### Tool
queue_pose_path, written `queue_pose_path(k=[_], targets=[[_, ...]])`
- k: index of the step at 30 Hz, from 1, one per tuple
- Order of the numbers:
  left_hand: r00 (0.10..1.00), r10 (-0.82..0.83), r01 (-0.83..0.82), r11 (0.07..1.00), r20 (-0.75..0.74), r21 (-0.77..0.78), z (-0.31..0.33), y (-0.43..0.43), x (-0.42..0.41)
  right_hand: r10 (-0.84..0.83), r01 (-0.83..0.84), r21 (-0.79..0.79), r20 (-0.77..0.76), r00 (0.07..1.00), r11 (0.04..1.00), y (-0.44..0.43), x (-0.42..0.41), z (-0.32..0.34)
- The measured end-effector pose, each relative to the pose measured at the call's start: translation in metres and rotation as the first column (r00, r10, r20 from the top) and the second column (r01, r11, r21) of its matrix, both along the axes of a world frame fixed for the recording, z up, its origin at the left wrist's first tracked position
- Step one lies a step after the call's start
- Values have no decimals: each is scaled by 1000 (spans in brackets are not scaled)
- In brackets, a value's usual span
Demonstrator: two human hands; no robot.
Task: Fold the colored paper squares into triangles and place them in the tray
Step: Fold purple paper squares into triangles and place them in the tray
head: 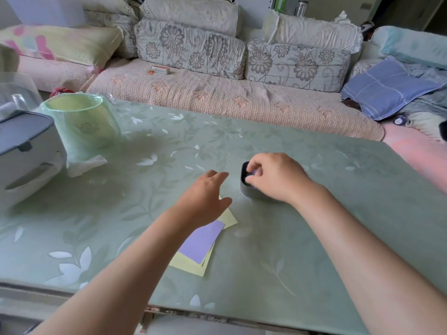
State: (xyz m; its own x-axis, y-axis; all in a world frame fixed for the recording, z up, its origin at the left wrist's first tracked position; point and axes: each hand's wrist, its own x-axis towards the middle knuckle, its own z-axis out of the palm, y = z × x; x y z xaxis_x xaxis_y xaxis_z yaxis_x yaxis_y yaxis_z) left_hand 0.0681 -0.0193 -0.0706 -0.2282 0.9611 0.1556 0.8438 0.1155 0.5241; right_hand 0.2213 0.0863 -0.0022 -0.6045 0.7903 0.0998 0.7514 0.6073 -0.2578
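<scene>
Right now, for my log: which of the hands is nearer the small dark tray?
Right. The right hand is over the small dark tray, pinching a purple paper piece; the left hand is apart, left of the tray, over the purple and yellow paper squares.

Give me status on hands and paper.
Right hand pinching purple paper at tray. Left hand open over purple square, yellow squares. Right hand hides most of tray.
</scene>
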Motion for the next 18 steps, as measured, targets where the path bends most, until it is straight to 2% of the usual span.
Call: queue_pose_path(k=[3, 6, 11, 14, 18], targets=[[995, -44, 36, 995, -90, -92, 3, -23, -18, 90, -99, -197, -52, 995, 975, -34, -11, -12], [987, -88, 59, 977, -134, -205, 3, -47, -32, 147, -143, -295, -10, 989, 945, -55, -20, -25], [964, -155, 71, 933, -216, -352, -4, -79, -36, 128, -71, -327, 157, 979, 942, -78, -33, -39], [966, -129, 51, 944, -223, -326, -9, -86, -35, 91, -21, -276, 246, 965, 961, -87, -41, -43], [971, -110, 39, 949, -213, -312, -10, -88, -36, 72, 10, -294, 265, 962, 956, -91, -45, -44]])
